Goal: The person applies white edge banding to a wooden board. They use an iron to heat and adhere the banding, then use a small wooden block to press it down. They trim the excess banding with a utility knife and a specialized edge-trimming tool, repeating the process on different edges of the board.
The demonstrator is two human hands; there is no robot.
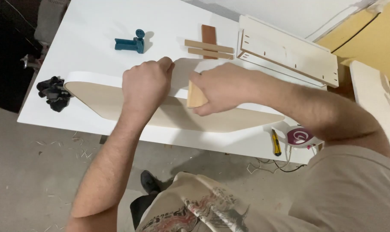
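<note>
White worktable (87, 38), left hand (145, 83) pressing curved panel (104, 101), right hand (223, 88) gripping wooden block (195, 96) beside it

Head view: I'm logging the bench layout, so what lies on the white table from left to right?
black clamp → teal jig → left hand → crossed wood strips → right hand holding a wood block → yellow utility knife → iron

No packages, labels, signs or screens show anywhere in the head view.
</note>
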